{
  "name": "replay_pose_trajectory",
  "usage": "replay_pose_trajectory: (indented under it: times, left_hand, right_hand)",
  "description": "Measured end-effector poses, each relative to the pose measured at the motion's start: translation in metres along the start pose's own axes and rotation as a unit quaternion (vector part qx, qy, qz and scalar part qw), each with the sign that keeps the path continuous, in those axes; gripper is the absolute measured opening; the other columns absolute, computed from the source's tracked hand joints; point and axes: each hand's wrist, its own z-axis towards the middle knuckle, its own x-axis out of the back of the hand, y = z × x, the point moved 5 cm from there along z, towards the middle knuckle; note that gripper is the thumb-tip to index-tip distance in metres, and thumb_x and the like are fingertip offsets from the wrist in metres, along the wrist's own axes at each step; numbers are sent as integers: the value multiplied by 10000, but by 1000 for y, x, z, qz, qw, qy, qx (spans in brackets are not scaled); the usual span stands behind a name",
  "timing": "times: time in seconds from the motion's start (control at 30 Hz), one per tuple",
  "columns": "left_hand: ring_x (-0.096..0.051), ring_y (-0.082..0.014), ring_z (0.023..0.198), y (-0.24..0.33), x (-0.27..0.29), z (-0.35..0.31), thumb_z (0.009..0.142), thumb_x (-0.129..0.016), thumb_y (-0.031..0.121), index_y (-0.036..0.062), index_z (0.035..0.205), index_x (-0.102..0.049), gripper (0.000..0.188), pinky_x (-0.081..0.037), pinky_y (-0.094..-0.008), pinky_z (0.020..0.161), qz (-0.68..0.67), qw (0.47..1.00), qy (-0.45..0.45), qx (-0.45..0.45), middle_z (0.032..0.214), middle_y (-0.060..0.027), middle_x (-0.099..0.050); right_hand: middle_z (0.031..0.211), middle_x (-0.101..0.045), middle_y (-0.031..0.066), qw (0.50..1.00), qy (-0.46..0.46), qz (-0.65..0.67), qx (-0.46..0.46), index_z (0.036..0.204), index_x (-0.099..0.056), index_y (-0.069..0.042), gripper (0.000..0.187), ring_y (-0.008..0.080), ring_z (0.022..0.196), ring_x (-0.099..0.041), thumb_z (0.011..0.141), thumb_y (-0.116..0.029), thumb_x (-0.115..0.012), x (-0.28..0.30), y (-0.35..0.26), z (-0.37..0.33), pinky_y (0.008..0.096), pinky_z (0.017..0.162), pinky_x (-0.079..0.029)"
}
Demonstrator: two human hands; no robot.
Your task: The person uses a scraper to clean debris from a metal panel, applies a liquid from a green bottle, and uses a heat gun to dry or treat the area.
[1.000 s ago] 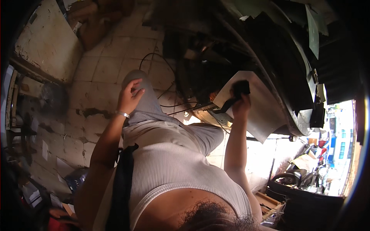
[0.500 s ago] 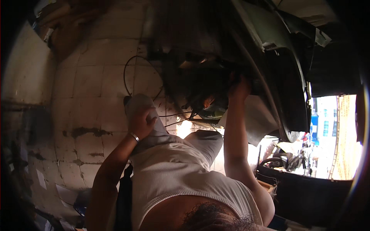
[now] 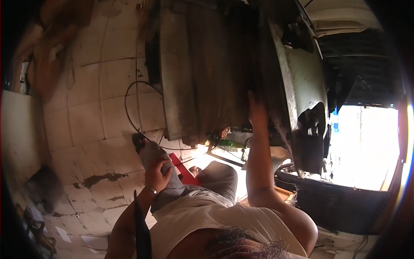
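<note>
Panelling [image 3: 189, 77], broad and brownish, stands to the left of the person's right hand [image 3: 258, 110], which sits at the end of an outstretched arm [image 3: 261, 159]; a grey-green sheet [image 3: 304, 77] rises to that hand's right. Shade and blur hide the fingertips, so one cannot tell whether this hand is closed on anything or touches the panelling. The arm is probably extended to span the gap between body and panelling. Below and left of it, the left hand [image 3: 157, 175] lies over a grey trouser leg [image 3: 174, 184], its curled fingers apart from the thumb and holding nothing, likely placed there for balance. Beyond the left hand, a black cable [image 3: 126, 101] loops over the floor tiles [image 3: 86, 125]; just to that hand's right lies a red object [image 3: 182, 170], beside a foot [image 3: 195, 171].
</note>
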Motion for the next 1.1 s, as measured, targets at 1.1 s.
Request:
replay_pose_trajectory:
  times: [1.1]
  left_hand:
    - [-634,-323,1017,-5,0,8,789,-751,237,72,1064,-647,337,-512,-399,892,-42,986,-108,119,1052,-127,-663]
  right_hand:
    - [1489,-355,326,944,145,294,-23,1456,-315,99,912,409,1414,-339,918,-598,-548,34,-93,128,426,1157,-287]
